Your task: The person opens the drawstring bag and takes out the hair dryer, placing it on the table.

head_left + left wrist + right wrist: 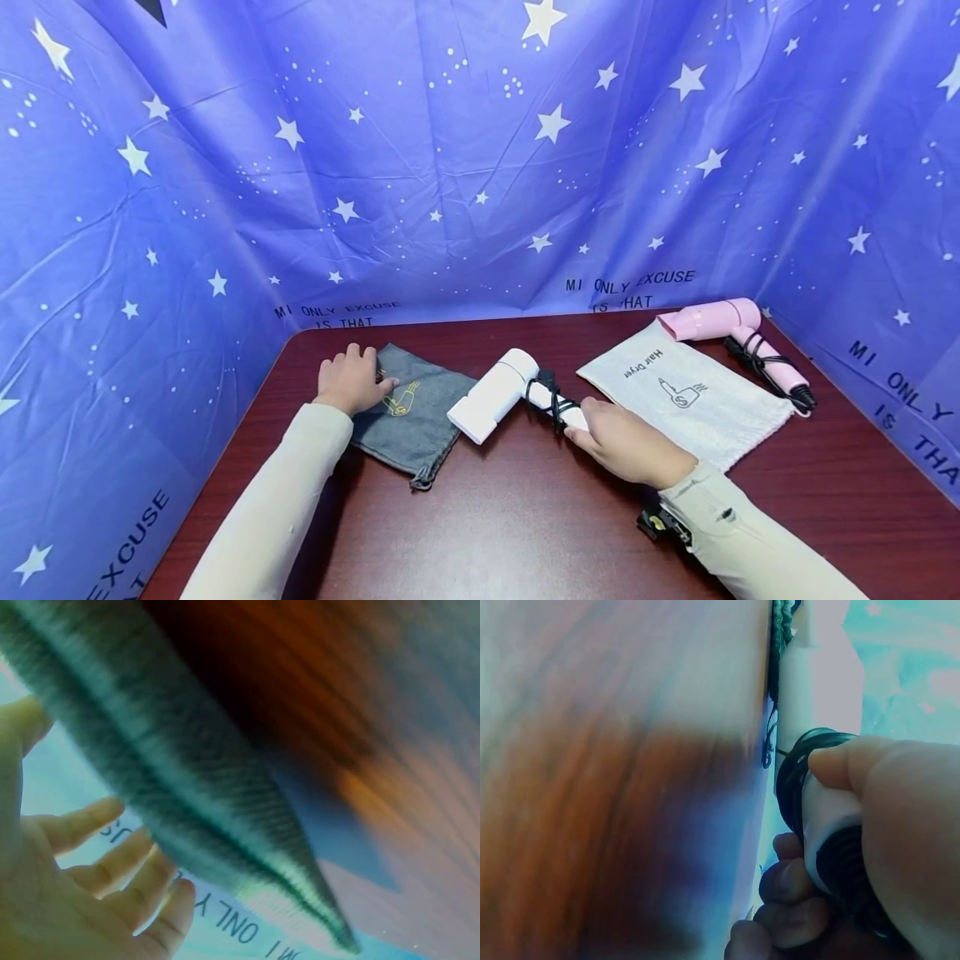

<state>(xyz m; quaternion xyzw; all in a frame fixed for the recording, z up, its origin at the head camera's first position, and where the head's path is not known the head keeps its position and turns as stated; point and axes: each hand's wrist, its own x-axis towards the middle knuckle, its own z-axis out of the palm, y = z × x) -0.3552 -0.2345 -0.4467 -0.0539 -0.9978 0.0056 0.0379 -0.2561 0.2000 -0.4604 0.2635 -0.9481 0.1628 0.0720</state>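
Observation:
A dark grey drawstring pouch (431,392) with a yellow hair dryer drawing lies at the left of the table. My left hand (348,379) is at its left edge, thumb over the pouch and fingers loosely extended. In the left wrist view the pouch's edge (150,765) runs past the spread fingers of that hand (97,877). My right hand (630,442) grips the handle of a white hair dryer (495,396), whose black cord is wound round the handle. The right wrist view shows thumb and fingers curled about this handle (829,806). The dryer's nozzle points toward the pouch.
At the right lies a white drawstring bag (693,392) printed "Hair Dryer". A pink hair dryer (712,321) with its black cord wrapped rests over the bag's far right corner. A blue star-patterned cloth (450,167) stands behind and beside the dark red wooden table (480,533).

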